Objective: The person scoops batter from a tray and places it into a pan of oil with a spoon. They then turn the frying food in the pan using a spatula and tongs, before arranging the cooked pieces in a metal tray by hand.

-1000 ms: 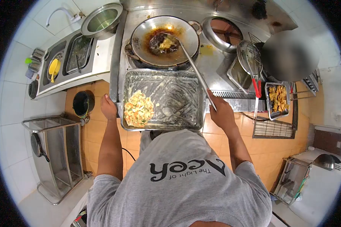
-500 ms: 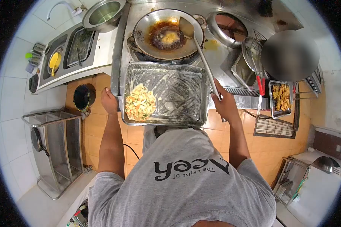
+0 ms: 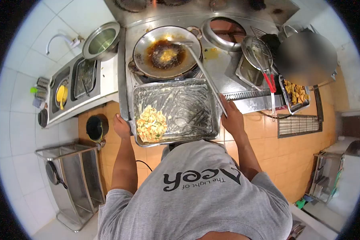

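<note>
My right hand (image 3: 232,119) is closed around the long metal handle of a wok spatula (image 3: 206,69). The spatula's blade is at the upper right inside the wok (image 3: 142,60), seen nearly edge-on and blurred. Dark bubbling oil lies in the wok, with a yellow clump of frying food (image 3: 168,56) in the middle. My left hand (image 3: 122,126) is at the stove counter's metal edge, left of the tray, its fingers curled and partly hidden. Between my hands stands a metal tray (image 3: 180,86) smeared with pale batter, a mound of chopped vegetable mix (image 3: 152,125) at its left and a spoon (image 3: 182,122) lying in it.
A strainer with red handles (image 3: 258,54) and a tray of fried pieces (image 3: 295,94) are on the right. A metal ring (image 3: 224,34) stands behind them. To the left are a pot (image 3: 102,44), a sink counter, a black bucket (image 3: 97,127) and a metal rack (image 3: 72,176).
The spatula's blade has turned from flat to nearly edge-on and shifted slightly within the wok. My whole view has moved, so the stove sits lower. My left hand stays by the counter edge.
</note>
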### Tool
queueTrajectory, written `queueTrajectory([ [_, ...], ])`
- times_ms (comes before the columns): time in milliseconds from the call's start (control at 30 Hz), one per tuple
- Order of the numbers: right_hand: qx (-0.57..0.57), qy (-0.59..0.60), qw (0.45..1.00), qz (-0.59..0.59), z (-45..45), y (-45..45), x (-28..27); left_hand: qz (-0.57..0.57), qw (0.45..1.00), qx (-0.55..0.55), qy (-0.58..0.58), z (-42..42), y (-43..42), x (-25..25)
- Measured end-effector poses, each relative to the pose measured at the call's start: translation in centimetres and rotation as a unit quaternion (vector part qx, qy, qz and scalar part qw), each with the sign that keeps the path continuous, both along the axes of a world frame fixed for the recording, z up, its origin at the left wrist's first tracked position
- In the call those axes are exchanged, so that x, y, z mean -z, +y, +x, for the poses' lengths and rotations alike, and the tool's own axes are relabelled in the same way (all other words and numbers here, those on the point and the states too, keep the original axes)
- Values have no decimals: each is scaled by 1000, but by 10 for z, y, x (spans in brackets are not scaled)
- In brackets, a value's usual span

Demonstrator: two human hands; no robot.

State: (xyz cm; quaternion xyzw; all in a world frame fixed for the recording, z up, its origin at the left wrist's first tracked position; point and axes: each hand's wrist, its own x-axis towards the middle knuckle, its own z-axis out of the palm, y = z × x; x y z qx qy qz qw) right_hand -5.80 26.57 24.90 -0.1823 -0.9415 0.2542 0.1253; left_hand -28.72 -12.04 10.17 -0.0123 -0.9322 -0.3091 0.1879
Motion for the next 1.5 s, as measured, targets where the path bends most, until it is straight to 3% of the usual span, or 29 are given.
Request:
queueTrajectory([
  [100,10,-24,999,45,-12,-5,17,-12,999,-17,-39,-3,-4,9],
  [133,5,-20,998,63,-18,-6,25,-13,994,-45,-103,7,9,-19],
  [267,-16,-26,998,63,-36,-9,38,-15,1000,-10,-8,-3,-6,11],
  [367,-16,-32,996,83,-41,-4,41,8,999,-19,-30,7,4,-9],
  [600,53,-85,985,140,-40,23,41,24,1000,4,-19,-1,-3,6],
  [700,61,-35,986,149,-34,20,40,0,998,0,-55,1,-3,3],
  [867,99,-54,983,145,-27,10,44,8,997,11,-76,-1,-7,10],
  [967,149,27,963,222,-15,-5,34,25,998,13,-49,0,-8,10],
  [1100,164,278,931,170,22,-24,33,6,998,13,-59,-2,-9,9],
  [1233,359,336,871,-30,80,-51,83,45,997,17,-58,-2,-9,7],
  [1333,405,179,895,-55,129,-73,142,18,997,16,-69,1,-13,12],
  [1400,252,-1,966,62,223,-70,287,33,996,22,-77,2,-10,1],
  [1433,201,-202,937,-202,254,-88,307,22,996,18,-87,1,-10,3],
  [1500,181,-424,770,-442,318,-130,299,4,994,4,-107,-4,-9,8],
])
